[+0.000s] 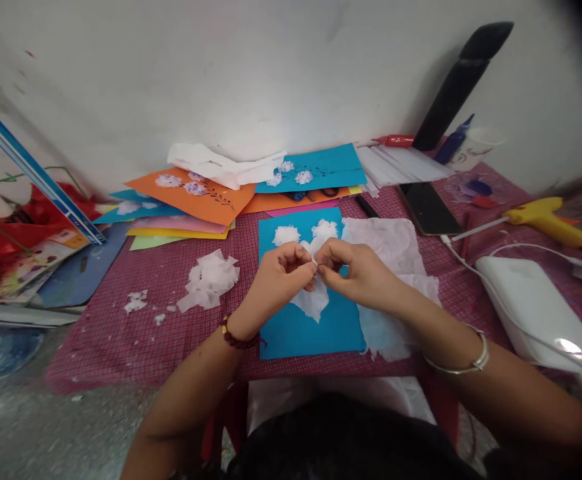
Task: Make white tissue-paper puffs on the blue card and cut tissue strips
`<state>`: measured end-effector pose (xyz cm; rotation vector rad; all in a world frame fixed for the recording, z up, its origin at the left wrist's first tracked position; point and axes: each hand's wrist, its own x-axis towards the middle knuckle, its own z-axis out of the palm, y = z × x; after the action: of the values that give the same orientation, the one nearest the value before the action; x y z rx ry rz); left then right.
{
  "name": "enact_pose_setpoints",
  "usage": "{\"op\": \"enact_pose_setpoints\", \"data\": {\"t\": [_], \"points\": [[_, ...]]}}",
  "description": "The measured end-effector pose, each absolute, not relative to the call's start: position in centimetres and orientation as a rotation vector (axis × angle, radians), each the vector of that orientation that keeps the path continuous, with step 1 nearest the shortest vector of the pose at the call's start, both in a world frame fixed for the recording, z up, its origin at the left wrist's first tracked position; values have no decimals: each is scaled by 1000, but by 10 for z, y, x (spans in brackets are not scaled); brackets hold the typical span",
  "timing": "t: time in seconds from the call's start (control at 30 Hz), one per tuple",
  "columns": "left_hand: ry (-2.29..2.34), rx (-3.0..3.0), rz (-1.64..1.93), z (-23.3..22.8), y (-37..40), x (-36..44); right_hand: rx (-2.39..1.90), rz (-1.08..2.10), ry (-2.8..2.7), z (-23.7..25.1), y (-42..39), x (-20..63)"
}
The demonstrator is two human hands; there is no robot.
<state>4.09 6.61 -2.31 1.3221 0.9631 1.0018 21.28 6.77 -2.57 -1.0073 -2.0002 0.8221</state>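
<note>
— Where's the thin white tissue paper piece (313, 297)?
— Pinched between left hand (283, 270) and right hand (353, 270), fingers closed on its top edge, above the blue card sheet (321, 330).
— Handling?
— Feather-light, limp, probably tears easily; grip edges gently.

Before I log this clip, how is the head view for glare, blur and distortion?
Head view: wide-angle bending curves the table edge, and the top right corner is vignetted dark. Glare sits on the white box. The outer edges look soft. Both the left hand and right hand, pinching the white tissue, are reasonably sharp and evenly lit.
</note>
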Motion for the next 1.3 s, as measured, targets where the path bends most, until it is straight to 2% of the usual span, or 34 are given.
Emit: {"op": "enact_pose_setpoints", "data": {"t": [1.3], "points": [[1071, 1382, 965, -24, 65, 39, -1045, 790, -2080, -29, 67, 214]]}}
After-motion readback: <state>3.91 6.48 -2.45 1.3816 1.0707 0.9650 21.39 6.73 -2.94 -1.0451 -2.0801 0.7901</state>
